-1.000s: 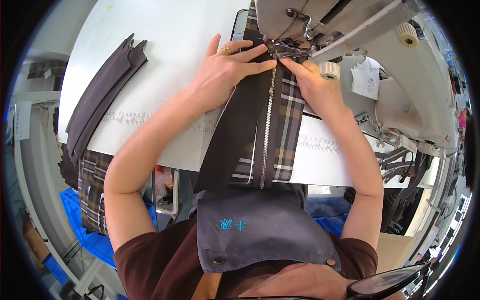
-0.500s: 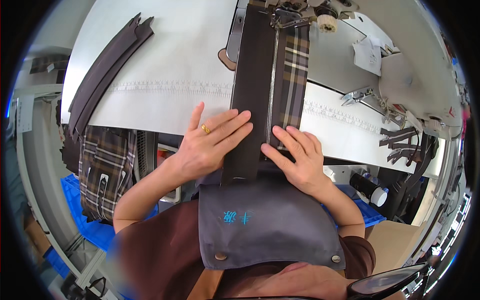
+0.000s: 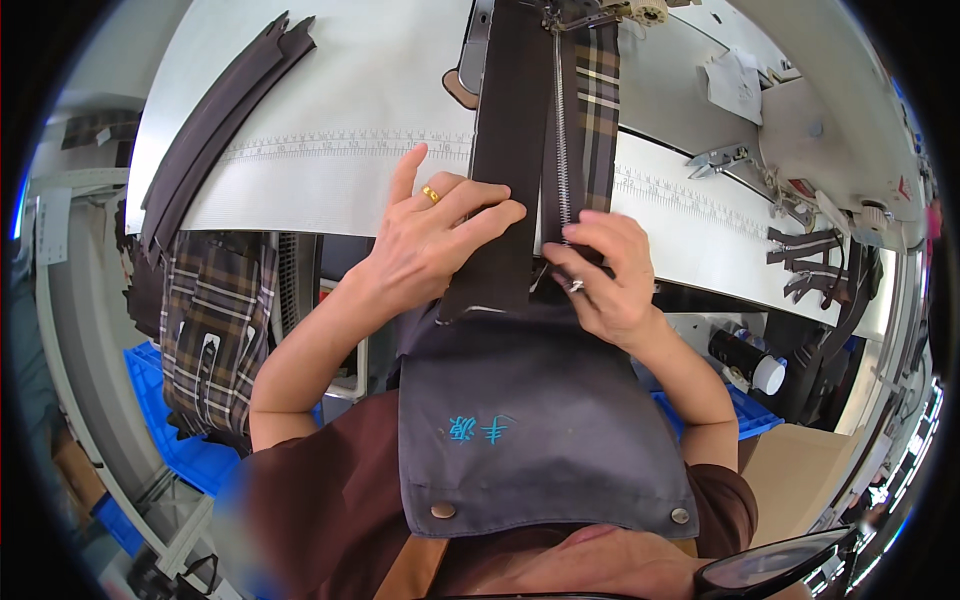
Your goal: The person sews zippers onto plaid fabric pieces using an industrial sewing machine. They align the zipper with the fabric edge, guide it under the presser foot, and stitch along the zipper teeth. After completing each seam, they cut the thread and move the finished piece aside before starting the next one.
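Observation:
A long dark brown fabric strip (image 3: 508,120) runs from under the sewing machine's presser foot (image 3: 553,18) toward me, past the table's front edge. Beside it lies a metal-toothed zipper (image 3: 561,120) on dark tape, with brown plaid fabric (image 3: 598,90) along its right side. My left hand (image 3: 425,235), a gold ring on one finger, is open with its fingertips on the strip. The thumb and fingers of my right hand (image 3: 612,275) are closed on the near end of the zipper, lifting its tape off the strip. A small silver piece, perhaps the zipper pull, shows at those fingers.
Dark fabric strips (image 3: 225,130) lie at the table's far left. Plaid pieces (image 3: 220,330) hang over a blue crate (image 3: 165,410). Right of the machine are thread snips (image 3: 720,160) and short zipper pieces (image 3: 810,260). A black bottle with a white cap (image 3: 745,360) lies below the table.
My right hand has gone from lying flat on the zipper and plaid to pinching the zipper's end. The zipper now stands apart from the strip. My left hand has shifted slightly forward.

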Tool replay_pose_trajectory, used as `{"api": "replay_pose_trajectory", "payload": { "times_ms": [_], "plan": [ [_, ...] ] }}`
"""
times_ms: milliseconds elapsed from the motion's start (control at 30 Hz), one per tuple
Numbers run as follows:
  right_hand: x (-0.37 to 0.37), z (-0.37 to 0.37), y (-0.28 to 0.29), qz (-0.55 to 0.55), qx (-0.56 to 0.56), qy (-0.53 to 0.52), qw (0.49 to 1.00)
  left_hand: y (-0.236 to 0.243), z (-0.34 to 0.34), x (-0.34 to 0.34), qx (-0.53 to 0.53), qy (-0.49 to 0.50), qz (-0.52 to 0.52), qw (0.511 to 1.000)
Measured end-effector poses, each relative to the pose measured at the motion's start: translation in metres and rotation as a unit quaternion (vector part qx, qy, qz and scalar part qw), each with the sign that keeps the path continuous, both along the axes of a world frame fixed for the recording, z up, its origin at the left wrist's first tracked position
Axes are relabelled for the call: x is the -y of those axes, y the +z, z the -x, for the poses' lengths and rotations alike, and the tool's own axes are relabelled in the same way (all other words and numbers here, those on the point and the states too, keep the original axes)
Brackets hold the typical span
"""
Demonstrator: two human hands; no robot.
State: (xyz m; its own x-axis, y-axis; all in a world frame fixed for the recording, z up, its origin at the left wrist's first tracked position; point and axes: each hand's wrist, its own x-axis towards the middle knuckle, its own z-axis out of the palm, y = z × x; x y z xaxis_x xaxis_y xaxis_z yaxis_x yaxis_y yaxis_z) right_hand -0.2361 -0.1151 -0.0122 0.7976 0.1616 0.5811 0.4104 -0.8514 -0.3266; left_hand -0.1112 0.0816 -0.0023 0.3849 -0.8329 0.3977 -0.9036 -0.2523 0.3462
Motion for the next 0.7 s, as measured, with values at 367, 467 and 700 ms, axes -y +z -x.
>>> {"api": "replay_pose_trajectory", "payload": {
  "times_ms": [367,467,700],
  "plan": [
    [-0.008,0.000,0.002,0.033,-0.033,0.003,0.999,-0.010,-0.004,-0.001,0.009,-0.027,0.047,0.998],
    [-0.007,-0.001,-0.001,0.040,-0.019,0.001,0.999,-0.013,-0.004,-0.001,0.013,-0.024,0.063,0.998],
    [-0.008,-0.001,-0.001,0.030,-0.021,-0.002,0.999,-0.009,-0.004,0.001,0.012,-0.023,0.072,0.997]
  ]
}}
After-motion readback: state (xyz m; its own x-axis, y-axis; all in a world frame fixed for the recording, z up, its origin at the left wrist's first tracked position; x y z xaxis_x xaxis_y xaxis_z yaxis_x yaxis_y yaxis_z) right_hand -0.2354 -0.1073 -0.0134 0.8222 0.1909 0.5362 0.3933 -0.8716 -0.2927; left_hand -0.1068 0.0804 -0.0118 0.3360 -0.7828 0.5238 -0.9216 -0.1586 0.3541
